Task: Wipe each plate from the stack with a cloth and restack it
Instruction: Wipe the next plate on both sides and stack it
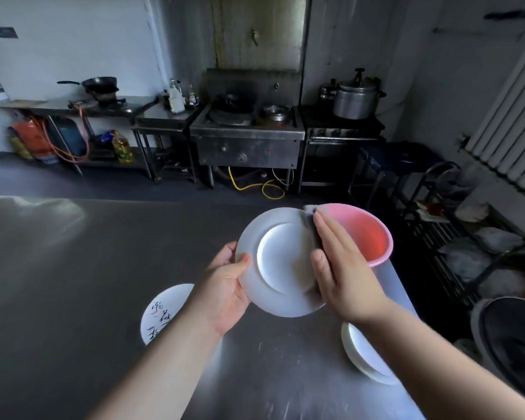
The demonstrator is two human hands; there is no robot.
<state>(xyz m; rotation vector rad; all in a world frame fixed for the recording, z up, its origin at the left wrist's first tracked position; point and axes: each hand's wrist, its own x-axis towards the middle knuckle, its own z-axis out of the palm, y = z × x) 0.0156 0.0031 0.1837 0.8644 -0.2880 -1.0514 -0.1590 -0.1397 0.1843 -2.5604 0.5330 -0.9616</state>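
My left hand [226, 283] grips the left rim of a white plate [278, 259], holding it tilted above the steel table [73, 283]. My right hand [343, 268] lies flat with straight fingers, pressing a dark cloth [311, 221] against the plate's right side. The cloth pokes out past my fingertips. A stack of white plates [367, 356] sits on the table under my right forearm. A white plate with black writing [161, 313] lies on the table under my left forearm.
A pink plastic basin [373, 234] stands on the table just behind the held plate. The table's right edge runs close by, with a wire rack [455, 253] and a dark pot [515, 344] beyond it. Stoves and counters line the far wall.
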